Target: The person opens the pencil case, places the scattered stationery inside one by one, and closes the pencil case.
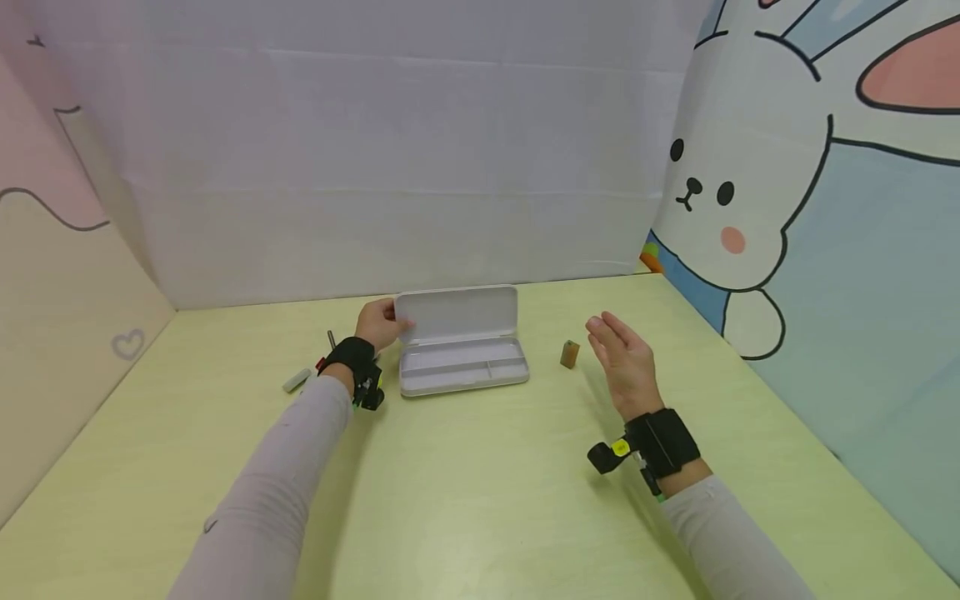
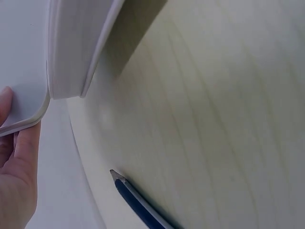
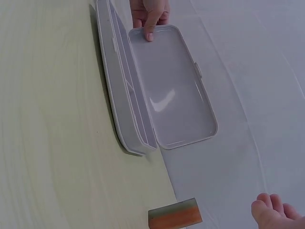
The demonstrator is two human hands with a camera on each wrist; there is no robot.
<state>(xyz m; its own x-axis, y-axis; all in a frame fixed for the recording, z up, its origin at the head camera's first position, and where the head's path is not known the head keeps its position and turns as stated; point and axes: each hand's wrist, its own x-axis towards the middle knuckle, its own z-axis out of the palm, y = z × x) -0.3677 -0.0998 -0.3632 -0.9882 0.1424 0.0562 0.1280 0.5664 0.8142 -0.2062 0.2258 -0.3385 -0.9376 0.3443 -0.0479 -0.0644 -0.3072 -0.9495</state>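
Yellow table [image 1: 450,500] bore the open grey case [image 1: 461,357] at its far middle, lid [image 1: 465,313] up. Probably light, stiff, slick plastic, it looked weakest at the hinge [image 1: 461,341] and best held by its rims. The left hand [image 1: 379,325] pinched the lid's left edge between thumb and fingers; the right hand [image 1: 626,371], fingers straight, held nothing, right of a small block [image 1: 570,354].

Rabbit print [image 1: 757,158] right, white sheet [image 1: 405,150] behind, grey heart [image 1: 128,343] left.

A creased white sheet [image 1: 390,150] backs the yellow table [image 1: 465,483] beside a rabbit-printed wall [image 1: 862,275]
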